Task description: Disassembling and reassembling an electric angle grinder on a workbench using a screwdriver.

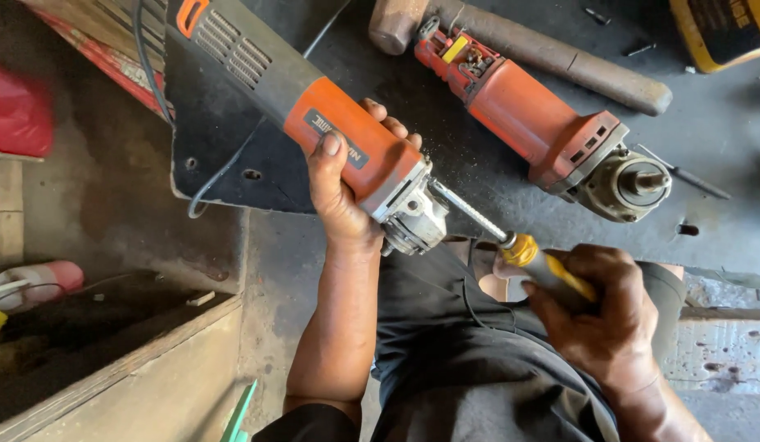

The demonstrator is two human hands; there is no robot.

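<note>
Nearest to camera: dark trousers (478, 360) over lap, filling lower centre of view.

Left hand (341, 192): closed around orange body of angle grinder (347, 135), thumb on top, fingers wrapped over far side. Grinder held above lap, gear head pointing down-right, grey rear housing with vents running up-left. Power cord (220, 168) trailing from rear, looping across dark metal plate (224, 139).

Right hand (601, 315): closed on screwdriver (511, 241), yellow-and-black handle gripped in fist, only front of handle visible. Metal shaft angled up-left, tip touching grinder's gear head (413, 217); exact contact point too small to resolve.

Second orange grinder (544, 123): lying on dark desk (715, 131) beyond the hands, rear cover off with wiring exposed, bare spindle facing right. Not touched by either hand.

Wooden handle (552, 53): lying just behind second grinder, nearly parallel to it.

Yellow container (719, 33): top right corner, partly cut off.

Small screws and metal filings scattered on desk near both grinders.

Left side: wooden box edge (126, 360), red object (20, 110), pink-tipped item (49, 278), all well apart from hands.
</note>
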